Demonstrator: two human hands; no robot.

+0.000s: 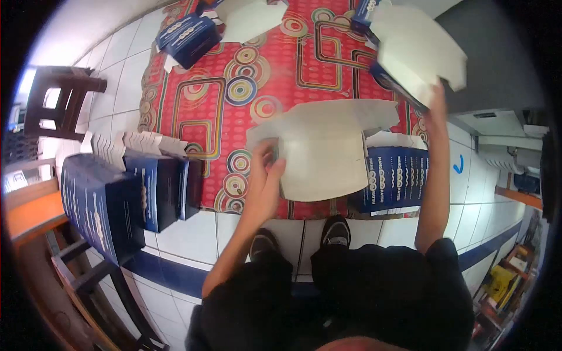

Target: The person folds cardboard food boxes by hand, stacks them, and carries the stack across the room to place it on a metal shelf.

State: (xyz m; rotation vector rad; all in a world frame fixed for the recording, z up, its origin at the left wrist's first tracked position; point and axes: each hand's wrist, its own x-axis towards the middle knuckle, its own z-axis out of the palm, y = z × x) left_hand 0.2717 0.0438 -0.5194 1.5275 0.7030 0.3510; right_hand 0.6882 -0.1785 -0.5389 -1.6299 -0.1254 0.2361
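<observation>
Flat carton sits above mat, box stack left, carton pile right.

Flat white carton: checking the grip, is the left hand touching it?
Touching. In the head view the left hand curls its fingers over the left edge of the flat white carton.

the left hand pinches a flat white cardboard box blank above the near edge of the red circle-patterned mat. the right hand holds a white-and-blue folded carton over the mat's right side. dark blue printed cartons stand at the mat's near-right corner.
</observation>
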